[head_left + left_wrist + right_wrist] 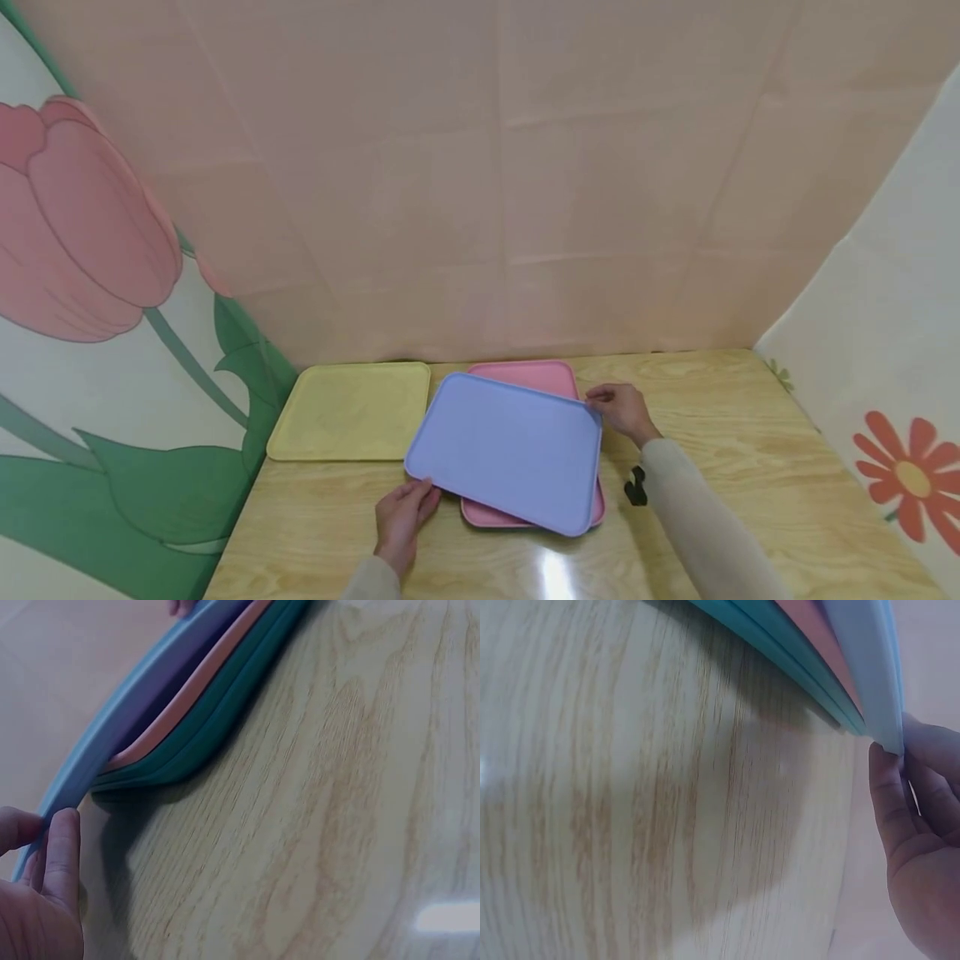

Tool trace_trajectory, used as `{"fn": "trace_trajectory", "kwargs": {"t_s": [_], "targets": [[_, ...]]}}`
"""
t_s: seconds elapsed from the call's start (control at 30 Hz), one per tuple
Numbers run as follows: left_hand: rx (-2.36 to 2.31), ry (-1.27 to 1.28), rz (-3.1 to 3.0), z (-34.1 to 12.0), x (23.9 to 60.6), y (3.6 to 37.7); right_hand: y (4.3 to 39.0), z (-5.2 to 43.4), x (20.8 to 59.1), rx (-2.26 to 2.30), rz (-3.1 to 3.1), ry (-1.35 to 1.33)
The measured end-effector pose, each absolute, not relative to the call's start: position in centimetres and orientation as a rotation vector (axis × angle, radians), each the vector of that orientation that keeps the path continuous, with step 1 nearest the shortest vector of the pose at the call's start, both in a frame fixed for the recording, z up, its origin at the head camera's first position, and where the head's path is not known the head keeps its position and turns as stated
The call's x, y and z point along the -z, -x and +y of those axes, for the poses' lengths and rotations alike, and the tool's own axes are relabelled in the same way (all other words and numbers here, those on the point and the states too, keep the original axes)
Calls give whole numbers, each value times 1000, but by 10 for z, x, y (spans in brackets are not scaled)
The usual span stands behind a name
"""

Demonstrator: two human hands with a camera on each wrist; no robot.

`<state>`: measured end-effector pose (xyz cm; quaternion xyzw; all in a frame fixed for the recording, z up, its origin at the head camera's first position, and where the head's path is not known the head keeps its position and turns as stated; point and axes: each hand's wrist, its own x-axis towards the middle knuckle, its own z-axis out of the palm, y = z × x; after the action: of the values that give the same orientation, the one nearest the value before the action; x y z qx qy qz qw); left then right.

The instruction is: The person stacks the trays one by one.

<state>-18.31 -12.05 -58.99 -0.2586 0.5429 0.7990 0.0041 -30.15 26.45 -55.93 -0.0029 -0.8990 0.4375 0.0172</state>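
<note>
Blue tray (506, 448) skewed on stack, left hand (401, 517) near corner, right hand (621, 410) far corner

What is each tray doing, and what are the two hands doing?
blue tray: top of the stack, turned askew, held at two opposite corners
pink tray: under the blue one
green trays: bottom of the stack, on the table
yellow tray: flat on the table, apart, untouched
left hand: pinches the blue tray's near corner
right hand: grips its far corner
</note>
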Motion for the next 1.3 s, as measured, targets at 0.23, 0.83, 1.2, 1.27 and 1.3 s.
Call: {"fn": "trace_trajectory", "kwargs": {"t_s": [0.23,0.83,1.2,1.27,1.3], "targets": [[-2516,746,1727,-123,589,189,294,268,557,-1383,-2815,61],[-2427,679,1891,-127,587,213,273,283,565,-1459,-2851,87],[-2380,722,1966,-122,579,223,255,285,567,-1464,-2844,102],[-2383,714,1969,-122,578,223,252,285,567,-1469,-2837,100],[-2383,710,1972,-121,578,223,250,284,567,-1474,-2829,101]]}}
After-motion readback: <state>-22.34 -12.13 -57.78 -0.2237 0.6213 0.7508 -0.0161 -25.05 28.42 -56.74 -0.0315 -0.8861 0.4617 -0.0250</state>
